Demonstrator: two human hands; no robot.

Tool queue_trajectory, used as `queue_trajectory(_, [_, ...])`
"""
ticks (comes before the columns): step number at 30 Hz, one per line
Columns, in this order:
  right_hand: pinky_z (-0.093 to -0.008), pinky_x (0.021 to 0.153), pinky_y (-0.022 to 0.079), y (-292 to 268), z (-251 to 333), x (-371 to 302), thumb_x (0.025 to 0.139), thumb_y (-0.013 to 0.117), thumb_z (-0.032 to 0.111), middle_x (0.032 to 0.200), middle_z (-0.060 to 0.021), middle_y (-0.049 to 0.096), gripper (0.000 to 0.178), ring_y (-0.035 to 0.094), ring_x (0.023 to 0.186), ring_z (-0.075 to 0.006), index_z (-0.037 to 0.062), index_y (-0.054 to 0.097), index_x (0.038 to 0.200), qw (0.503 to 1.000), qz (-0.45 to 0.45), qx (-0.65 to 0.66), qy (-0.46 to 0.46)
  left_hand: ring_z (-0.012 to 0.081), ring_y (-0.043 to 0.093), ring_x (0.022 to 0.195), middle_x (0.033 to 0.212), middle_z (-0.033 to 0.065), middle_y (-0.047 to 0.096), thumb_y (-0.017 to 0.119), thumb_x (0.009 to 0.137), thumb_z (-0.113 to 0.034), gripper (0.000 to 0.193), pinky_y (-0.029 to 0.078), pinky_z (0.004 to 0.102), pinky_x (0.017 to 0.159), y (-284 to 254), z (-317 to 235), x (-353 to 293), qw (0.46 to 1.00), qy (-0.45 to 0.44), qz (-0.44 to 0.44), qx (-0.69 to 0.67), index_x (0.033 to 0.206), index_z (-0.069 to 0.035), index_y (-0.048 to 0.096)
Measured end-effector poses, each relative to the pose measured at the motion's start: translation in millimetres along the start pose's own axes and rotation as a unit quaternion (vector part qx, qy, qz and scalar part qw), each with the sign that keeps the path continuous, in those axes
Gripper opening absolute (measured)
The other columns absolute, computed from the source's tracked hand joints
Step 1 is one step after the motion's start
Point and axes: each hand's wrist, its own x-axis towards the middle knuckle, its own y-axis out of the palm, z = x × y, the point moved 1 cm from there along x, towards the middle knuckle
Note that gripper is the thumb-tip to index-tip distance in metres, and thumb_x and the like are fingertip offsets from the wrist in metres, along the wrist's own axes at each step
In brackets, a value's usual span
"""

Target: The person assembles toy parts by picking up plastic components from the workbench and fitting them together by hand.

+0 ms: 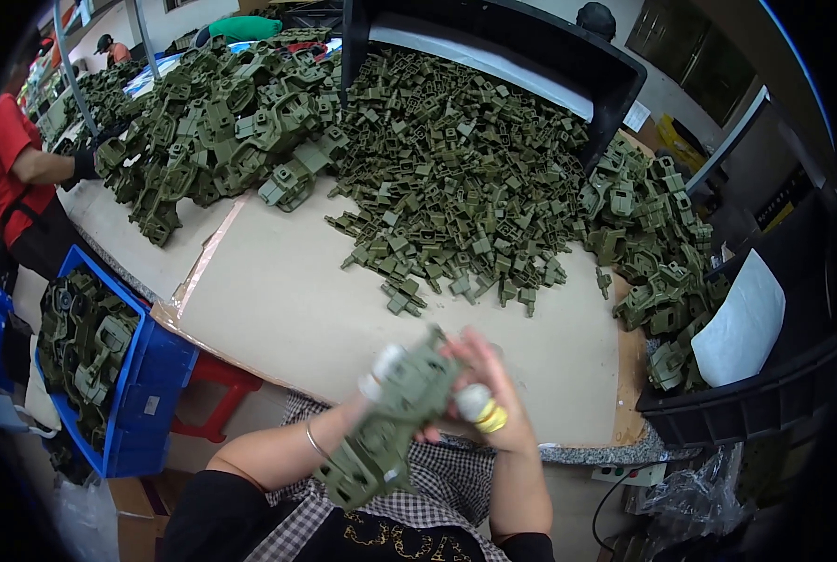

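- At the far left, a co-worker in a red shirt [11, 140] stands by the table [259, 272], one black-gloved hand [85, 164] at the edge of a heap of large green parts [212, 122].
- Nearer on that side, a blue crate [151, 403] holds similar green parts, and a red stool [214, 398] stands just right of it, partly under the table.
- The long green part [404, 393] is in the air between the person's two hands, tilted, its upper end toward the table and its lower end in front of the checked apron [456, 478].
- The left hand [371, 386] is closed on the part's left side, a digit with a white wrap [381, 363] against the edge; most of its other fingers are hidden behind the part.
- The right hand [495, 375], with white and yellow wraps on its digits, is at the part's right side, fingers raised by the upper end. It is blurred, so I cannot tell how far it is closed or whether it touches.
- Beyond the hands, small green pieces [465, 178] spread in a broad pile before a black bin [493, 26].
- At the right, more green parts [662, 244] are heaped near a white sheet [741, 318] and a black crate [746, 403].
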Motion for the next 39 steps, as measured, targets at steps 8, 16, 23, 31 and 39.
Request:
queue_trajectory(8, [-0.0325, 0.090, 0.041, -7, -28, -13, 0.080, 0.059, 0.003, 0.116, -0.0121, 0.051, 0.057, 0.051, 0.105, -0.0186, 0.0021, 0.032, 0.130, 0.984, -0.096, -0.145, 0.034, 0.0157, 0.046, 0.112, 0.122, 0.0100, 0.047, 0.061, 0.083, -0.018, 0.060, 0.040, 0.0321, 0.092, 10, -2, -20, 0.937, 0.092, -0.249, 0.227, 0.132, -0.003, 0.031])
queue_trajectory(16, [-0.0302, 0.083, 0.043, -8, -4, 0, 0.076, 0.062, 0.006, 0.108, -0.0121, 0.054, 0.059, 0.056, 0.094, -0.0205, 0.0044, 0.036, 0.129, 0.951, -0.136, -0.272, -0.058, 0.0145, 0.055, 0.096, 0.105, 0.0073, 0.055, 0.057, 0.085, -0.018, 0.040, 0.047, 0.0291, 0.080, 23, -19, -2, 0.763, 0.210, -0.221, 0.570, 0.119, -0.001, 0.044])
queue_trajectory(23, [-0.0323, 0.080, 0.043, -74, 102, -16, 0.073, 0.060, 0.000, 0.101, -0.0123, 0.051, 0.056, 0.053, 0.091, -0.0235, 0.0068, 0.042, 0.125, 0.651, -0.300, -0.696, -0.050, 0.0164, 0.056, 0.079, 0.092, 0.0059, 0.056, 0.045, 0.085, -0.054, 0.057, 0.053, 0.0313, 0.068, 37, -94, -62, 0.780, 0.362, -0.331, 0.389, 0.114, -0.004, 0.046])
queue_trajectory(31, [-0.0394, 0.084, 0.042, -67, 7, 35, 0.071, 0.067, 0.014, 0.110, -0.0173, 0.047, 0.048, 0.046, 0.103, -0.0333, -0.0010, 0.050, 0.113, 0.669, -0.133, -0.730, -0.049, 0.0239, 0.062, 0.077, 0.103, 0.0185, 0.058, 0.036, 0.080, -0.068, 0.074, 0.054, 0.0376, 0.070, -6, -74, -69, 0.873, 0.196, -0.344, 0.286, 0.119, -0.005, 0.044])
queue_trajectory(39, [-0.0411, 0.073, 0.043, -57, -47, 80, 0.071, 0.060, 0.008, 0.097, -0.0135, 0.048, 0.028, 0.048, 0.093, -0.0304, 0.0014, 0.055, 0.098, 0.647, -0.146, -0.744, -0.083, 0.0266, 0.064, 0.073, 0.100, 0.0212, 0.058, 0.028, 0.077, -0.073, 0.082, 0.054, 0.0356, 0.066, 2, -47, -58, 0.902, 0.083, -0.331, 0.265, 0.125, -0.008, 0.039])
